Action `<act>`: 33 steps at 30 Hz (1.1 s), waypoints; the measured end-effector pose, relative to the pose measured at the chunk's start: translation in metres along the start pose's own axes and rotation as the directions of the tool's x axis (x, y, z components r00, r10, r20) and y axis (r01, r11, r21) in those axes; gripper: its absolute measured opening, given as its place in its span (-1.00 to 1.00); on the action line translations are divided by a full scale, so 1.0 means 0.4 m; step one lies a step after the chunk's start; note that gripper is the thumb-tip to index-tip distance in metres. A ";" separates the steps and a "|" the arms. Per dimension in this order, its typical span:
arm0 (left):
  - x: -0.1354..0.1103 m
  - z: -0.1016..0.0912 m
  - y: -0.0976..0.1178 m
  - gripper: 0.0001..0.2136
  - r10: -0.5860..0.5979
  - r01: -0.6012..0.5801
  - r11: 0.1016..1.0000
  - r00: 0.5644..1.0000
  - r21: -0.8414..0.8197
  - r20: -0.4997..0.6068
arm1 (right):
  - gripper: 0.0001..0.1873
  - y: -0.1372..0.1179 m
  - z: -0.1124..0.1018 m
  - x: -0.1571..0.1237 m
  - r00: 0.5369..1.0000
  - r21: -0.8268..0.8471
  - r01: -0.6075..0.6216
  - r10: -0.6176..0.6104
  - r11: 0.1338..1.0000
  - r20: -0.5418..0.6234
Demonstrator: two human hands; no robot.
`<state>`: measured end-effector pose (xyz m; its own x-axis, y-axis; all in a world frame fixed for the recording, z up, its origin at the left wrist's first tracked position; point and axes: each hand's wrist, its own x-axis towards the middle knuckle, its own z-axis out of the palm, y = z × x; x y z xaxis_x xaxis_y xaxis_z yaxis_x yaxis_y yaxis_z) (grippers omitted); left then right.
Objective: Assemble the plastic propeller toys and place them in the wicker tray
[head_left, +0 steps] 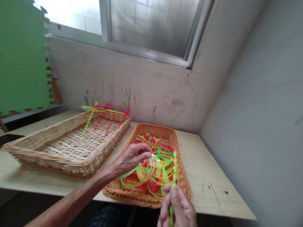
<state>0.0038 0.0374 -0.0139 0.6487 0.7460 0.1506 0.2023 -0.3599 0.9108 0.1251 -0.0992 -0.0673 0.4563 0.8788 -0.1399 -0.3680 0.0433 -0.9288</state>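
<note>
Bottom centre: right hand (177, 205) grips one stick (175, 162); left hand (135, 155), fingertips narrow, hold unclear, above one orange basket (132, 197). Left: one pale basket (104, 155), four toys (88, 123) along its far rim.

Plywood worktop (203, 170) is backing onto a stained grey wall (144, 91). Aluminium-framed window (151, 26) is sitting above the back edge; daylight is pouring in, brightest at left. Thin crack (196, 94) is zigzagging from near the window's lower right corner toward the worktop's back-right corner. Plain grey side wall (262, 119) is flanking the right edge. Green interlocking foam mat (22, 60) is standing upright near the back-left corner.
</note>
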 end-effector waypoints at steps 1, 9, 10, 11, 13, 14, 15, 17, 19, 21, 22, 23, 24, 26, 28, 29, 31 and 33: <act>-0.012 -0.002 -0.010 -0.78 0.000 -0.003 0.989 1.000 0.150 0.026 | -0.50 -0.005 -0.014 0.015 0.999 -0.056 0.039 -0.040 0.998 -0.022; -0.071 0.050 -0.074 -0.91 -0.148 0.056 0.756 0.985 0.652 0.087 | -0.54 0.007 -0.042 0.079 0.957 -0.378 0.184 -0.253 0.907 -0.140; -0.069 0.054 -0.078 -0.92 -0.147 0.055 0.756 0.985 0.652 0.088 | -0.55 0.008 -0.041 0.078 0.953 -0.365 0.187 -0.259 0.912 -0.157; -0.067 0.057 -0.080 -0.93 -0.147 0.053 0.759 0.985 0.649 0.092 | -0.56 0.009 -0.040 0.077 0.950 -0.354 0.187 -0.260 0.916 -0.172; -0.062 0.058 -0.083 -0.94 -0.143 0.044 0.771 0.984 0.635 0.106 | -0.56 0.009 -0.040 0.074 0.949 -0.352 0.178 -0.255 0.919 -0.186; -0.062 0.057 -0.083 -0.93 -0.137 0.037 0.780 0.984 0.625 0.113 | -0.56 0.009 -0.039 0.073 0.948 -0.361 0.175 -0.256 0.916 -0.188; -0.061 0.056 -0.082 -0.92 -0.131 0.031 0.789 0.984 0.614 0.118 | -0.56 0.009 -0.039 0.072 0.947 -0.370 0.175 -0.259 0.913 -0.191; -0.060 0.050 -0.080 -0.91 -0.126 0.032 0.799 0.985 0.600 0.115 | -0.56 0.011 -0.039 0.072 0.941 -0.376 0.178 -0.269 0.909 -0.207; -0.054 0.039 -0.078 -0.90 -0.126 0.052 0.799 0.989 0.599 0.082 | -0.55 0.013 -0.040 0.074 0.933 -0.374 0.187 -0.283 0.909 -0.223; -0.042 0.023 -0.074 -0.89 -0.125 0.081 0.788 0.992 0.610 0.030 | -0.54 0.016 -0.043 0.076 0.929 -0.379 0.192 -0.292 0.905 -0.228; -0.033 0.013 -0.073 -0.89 -0.119 0.094 0.784 0.993 0.614 -0.001 | -0.53 0.017 -0.045 0.077 0.930 -0.385 0.192 -0.293 0.903 -0.223; -0.024 0.003 -0.071 -0.88 -0.106 0.100 0.784 0.994 0.613 -0.028 | -0.52 0.018 -0.046 0.079 0.931 -0.390 0.191 -0.292 0.901 -0.218; -0.016 -0.007 -0.070 -0.87 -0.087 0.099 0.789 0.995 0.606 -0.050 | -0.52 0.019 -0.048 0.080 0.933 -0.393 0.188 -0.289 0.900 -0.215; -0.003 -0.023 -0.068 -0.87 -0.020 0.060 0.820 0.997 0.569 -0.077 | -0.52 0.021 -0.049 0.081 0.935 -0.386 0.182 -0.280 0.905 -0.216; 0.000 -0.034 -0.064 -0.85 0.060 -0.016 0.875 0.995 0.483 -0.077 | -0.52 0.023 -0.049 0.081 0.935 -0.375 0.187 -0.281 0.908 -0.215; -0.002 -0.036 -0.061 -0.84 0.084 -0.049 0.910 0.994 0.411 -0.069 | -0.53 0.024 -0.050 0.081 0.936 -0.367 0.193 -0.283 0.910 -0.210; -0.013 -0.035 -0.050 -0.81 0.080 -0.075 0.981 0.996 0.177 -0.025 | -0.54 0.024 -0.053 0.083 0.944 -0.330 0.199 -0.271 0.923 -0.189; -0.028 -0.032 -0.036 -0.76 0.042 -0.035 0.994 0.997 -0.107 0.067 | -0.50 0.021 -0.057 0.087 0.955 -0.265 0.191 -0.241 0.945 -0.171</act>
<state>-0.0157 0.0412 -0.0237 0.7045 0.6907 0.1631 0.0999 -0.3240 0.9408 0.1563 -0.0790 -0.0877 0.6630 0.7479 0.0320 -0.0458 0.0832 -0.9955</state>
